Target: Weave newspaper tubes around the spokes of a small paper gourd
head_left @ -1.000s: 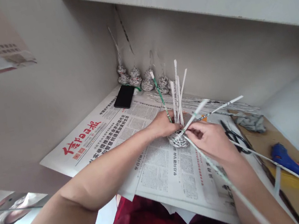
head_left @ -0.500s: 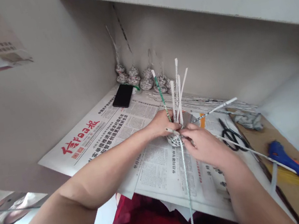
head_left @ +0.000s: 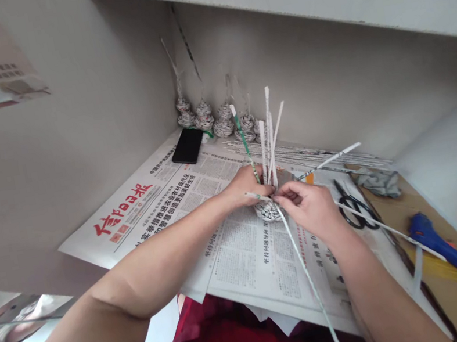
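A small woven newspaper piece (head_left: pixel 267 211) sits on the spread newspaper, with several rolled paper strips standing up or fanning out of it. My left hand (head_left: pixel 249 186) is closed around its far left side, at the base of the upright strips. Thumb and fingers of my right hand (head_left: pixel 305 204) pinch a paper strip (head_left: pixel 300 258) at the rim; its long end hangs toward my lap. Another strip (head_left: pixel 389 228) runs out to the right beyond my right wrist. The green-patterned strip (head_left: pixel 244 141) rises beside my left fingers.
Several finished woven gourd shapes (head_left: pixel 223 122) stand along the back wall near a black phone (head_left: pixel 187 146). Loose paper rolls (head_left: pixel 314 156) lie behind my hands. Black scissors (head_left: pixel 353 208), a grey cloth (head_left: pixel 378 183) and a blue glue gun (head_left: pixel 450 252) are at right. A shelf overhangs the back.
The hanging strip's lower end has swung to the right. My right hand has turned and lifted slightly, its fingers now pinching at the rim. My left hand keeps its place.
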